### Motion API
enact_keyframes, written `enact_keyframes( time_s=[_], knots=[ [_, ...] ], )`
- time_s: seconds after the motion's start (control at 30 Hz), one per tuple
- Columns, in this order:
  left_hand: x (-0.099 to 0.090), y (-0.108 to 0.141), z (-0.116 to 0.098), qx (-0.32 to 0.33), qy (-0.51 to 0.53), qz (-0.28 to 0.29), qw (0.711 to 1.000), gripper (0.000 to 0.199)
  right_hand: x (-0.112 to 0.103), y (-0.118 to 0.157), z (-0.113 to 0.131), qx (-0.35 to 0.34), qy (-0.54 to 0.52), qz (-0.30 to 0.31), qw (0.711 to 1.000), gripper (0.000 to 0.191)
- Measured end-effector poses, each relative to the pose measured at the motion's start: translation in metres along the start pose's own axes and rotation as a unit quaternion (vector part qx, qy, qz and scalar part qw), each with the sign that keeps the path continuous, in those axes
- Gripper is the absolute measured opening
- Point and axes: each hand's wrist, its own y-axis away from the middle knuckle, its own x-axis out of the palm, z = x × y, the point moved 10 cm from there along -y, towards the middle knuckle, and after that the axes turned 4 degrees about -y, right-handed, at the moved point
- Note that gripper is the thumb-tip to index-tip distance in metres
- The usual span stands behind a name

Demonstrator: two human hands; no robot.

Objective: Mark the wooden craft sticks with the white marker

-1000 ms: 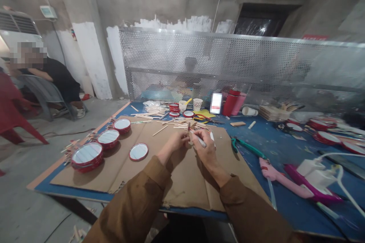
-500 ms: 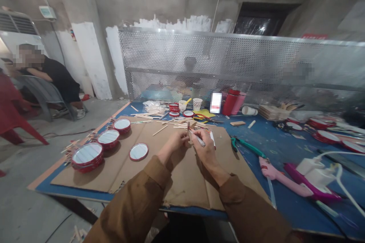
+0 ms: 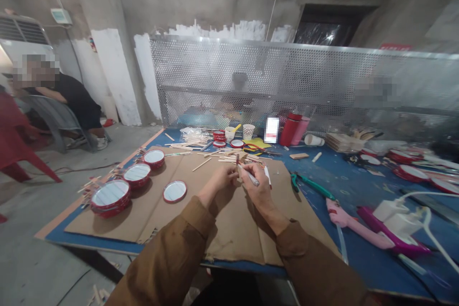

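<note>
My right hand (image 3: 258, 189) is closed around a white marker pen (image 3: 253, 180), its barrel slanting down to the right. Close beside it, my left hand (image 3: 221, 182) pinches a small reddish-brown strip (image 3: 237, 158) that stands up between the fingertips. The pen's tip is hidden at the fingers, so whether it touches the strip is unclear. Both hands are over a cardboard sheet (image 3: 229, 244). To the left lies a single round red-rimmed disc (image 3: 175, 191) with a pale face. Loose wooden sticks (image 3: 229, 157) are scattered just beyond my fingers.
Stacks of red-rimmed discs (image 3: 110, 196) line the left edge. Green-handled pliers (image 3: 311, 184), a pink glue gun (image 3: 355, 224) and a power strip (image 3: 405, 241) with white plugs are at right. Cups, a lit phone (image 3: 271, 129) and a red bottle (image 3: 289, 129) stand before a perforated metal screen (image 3: 215, 67).
Almost nothing differs. Both hands keep their place and hold, and the view has shifted very slightly.
</note>
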Motion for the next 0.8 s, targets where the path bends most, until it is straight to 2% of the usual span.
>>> enact_keyframes(
  time_s=[0.1, 0.23, 0.53, 0.8],
  knots=[
    [0.0000, 0.0031, -0.0027, -0.003, -0.003, 0.003, 1.000, 0.022, 0.0045, 0.0007, -0.0029, 0.007, -0.005, 0.018, 1.000, 0.028],
    [0.0026, 0.0056, -0.0046, -0.004, 0.011, 0.014, 1.000, 0.017, 0.0014, 0.0011, -0.0067, 0.018, -0.001, 0.006, 1.000, 0.029],
    [-0.0019, 0.0001, 0.0000, 0.022, 0.020, -0.010, 1.000, 0.030, 0.0049, -0.0006, 0.0005, 0.002, -0.009, 0.018, 1.000, 0.027],
    [-0.0023, 0.0010, -0.0043, 0.019, 0.010, -0.006, 1.000, 0.026, 0.0070, 0.0001, -0.0042, 0.006, -0.004, 0.023, 1.000, 0.026]
  ],
)
